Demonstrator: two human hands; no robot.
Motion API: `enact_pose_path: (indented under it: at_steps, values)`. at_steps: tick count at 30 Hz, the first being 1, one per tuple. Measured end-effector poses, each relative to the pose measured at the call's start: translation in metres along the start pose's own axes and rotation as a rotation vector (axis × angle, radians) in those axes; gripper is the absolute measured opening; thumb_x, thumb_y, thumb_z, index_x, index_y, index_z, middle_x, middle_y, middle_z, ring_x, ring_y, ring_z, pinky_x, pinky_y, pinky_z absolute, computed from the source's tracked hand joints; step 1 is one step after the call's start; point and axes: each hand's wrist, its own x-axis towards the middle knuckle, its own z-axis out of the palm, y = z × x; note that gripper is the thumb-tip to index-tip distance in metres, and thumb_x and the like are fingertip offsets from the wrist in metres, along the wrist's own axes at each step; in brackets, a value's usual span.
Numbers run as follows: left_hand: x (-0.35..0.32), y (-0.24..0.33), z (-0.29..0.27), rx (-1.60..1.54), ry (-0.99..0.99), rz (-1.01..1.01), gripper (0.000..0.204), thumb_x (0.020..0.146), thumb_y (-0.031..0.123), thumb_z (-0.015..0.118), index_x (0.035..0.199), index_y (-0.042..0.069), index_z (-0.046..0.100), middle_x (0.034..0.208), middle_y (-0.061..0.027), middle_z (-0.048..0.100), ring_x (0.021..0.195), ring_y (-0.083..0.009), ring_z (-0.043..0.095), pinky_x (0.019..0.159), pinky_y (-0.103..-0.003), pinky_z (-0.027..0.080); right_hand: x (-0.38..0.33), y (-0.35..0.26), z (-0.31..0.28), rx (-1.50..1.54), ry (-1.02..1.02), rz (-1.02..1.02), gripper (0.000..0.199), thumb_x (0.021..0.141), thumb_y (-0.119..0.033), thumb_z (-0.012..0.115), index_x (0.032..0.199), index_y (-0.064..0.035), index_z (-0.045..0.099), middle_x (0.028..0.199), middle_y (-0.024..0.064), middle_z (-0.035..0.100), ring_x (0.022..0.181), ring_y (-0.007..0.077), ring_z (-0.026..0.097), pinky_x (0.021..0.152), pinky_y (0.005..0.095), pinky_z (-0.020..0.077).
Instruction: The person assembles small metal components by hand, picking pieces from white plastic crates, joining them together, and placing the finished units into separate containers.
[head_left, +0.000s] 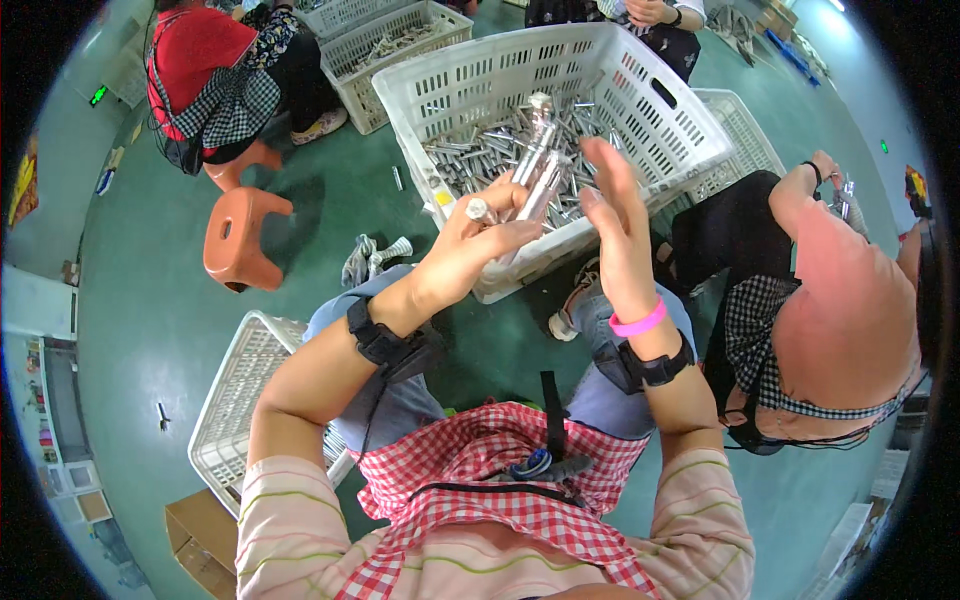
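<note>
Silvery metal bolts (534,155) are resting in the left hand's (468,245) curled fingers toward one o'clock, over the white crate (690,130), while the right hand (622,235) is hovering straight-fingered, empty, at two, apparently gathering, probably needing to even the bundle.

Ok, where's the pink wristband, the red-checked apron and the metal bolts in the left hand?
Pink wristband (640,321): head view, outer surface.
Red-checked apron (440,452): head view, lap cloth.
Metal bolts (532,156): head view, one shaft.

Look at this green floor (140,330): orange stool (229,238) upper left, white crate (228,395) lower left, and (there!) a small metal piece (162,417) far left.
</note>
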Motion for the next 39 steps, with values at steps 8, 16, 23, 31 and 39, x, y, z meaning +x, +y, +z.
enact_pose_path:
  at_steps: [8, 16, 23, 31, 39]
  values:
    - [0.000, 0.014, -0.012, -0.692, -0.399, -0.244, 0.028, 0.071, 0.031, 0.059, 0.079, 0.004, 0.055, 0.077, -0.0019, 0.051, 0.065, -0.0107, 0.042, 0.062, -0.021, 0.034, 0.012, -0.005, -0.019, 0.509, -0.624, 0.417, 0.035, 0.084, -0.029, 0.060, 0.104, -0.0003, 0.058, 0.085, 0.0037, 0.064, 0.081, 0.0115, 0.057, 0.078, 0.0244, 0.0433]
    - [0.008, 0.000, -0.024, -0.442, -0.276, -0.254, 0.029, 0.076, 0.030, 0.060, 0.087, 0.002, 0.059, 0.097, -0.0058, 0.056, 0.068, -0.0077, 0.044, 0.062, -0.021, 0.035, 0.009, 0.013, -0.027, 0.508, -0.389, 0.462, 0.017, 0.085, -0.020, 0.059, 0.092, -0.0049, 0.060, 0.083, -0.0010, 0.062, 0.063, 0.0019, 0.050, 0.051, 0.0150, 0.0353]
    - [0.002, 0.010, -0.026, -0.316, -0.043, -0.156, 0.033, 0.083, 0.029, 0.058, 0.103, 0.003, 0.054, 0.103, -0.0062, 0.056, 0.079, -0.0091, 0.051, 0.071, -0.023, 0.042, 0.009, 0.017, -0.024, 0.704, -0.184, 0.342, 0.020, 0.085, -0.021, 0.059, 0.097, -0.0057, 0.059, 0.094, 0.0015, 0.061, 0.084, 0.0096, 0.054, 0.078, 0.0259, 0.0412]
    - [-0.078, 0.105, -0.111, 0.235, 0.517, 0.137, 0.027, 0.089, 0.019, 0.052, 0.103, -0.003, 0.057, 0.084, -0.0063, 0.061, 0.056, -0.0041, 0.041, 0.053, -0.018, 0.039, 0.023, 0.044, -0.048, 0.660, -0.006, 0.451, 0.025, 0.086, -0.025, 0.056, 0.104, -0.0077, 0.057, 0.093, 0.0019, 0.061, 0.088, 0.0112, 0.056, 0.076, 0.0285, 0.0407]
    - [-0.364, 0.004, -0.156, 0.223, 1.308, -0.444, 0.018, 0.085, 0.019, 0.055, 0.093, 0.005, 0.062, 0.060, 0.0063, 0.047, 0.047, -0.0019, 0.035, 0.042, -0.018, 0.024, 0.017, 0.041, -0.035, 0.632, -0.156, 0.437, 0.029, 0.088, -0.021, 0.054, 0.107, 0.0004, 0.051, 0.088, 0.0046, 0.053, 0.084, 0.0119, 0.049, 0.079, 0.0277, 0.0382]
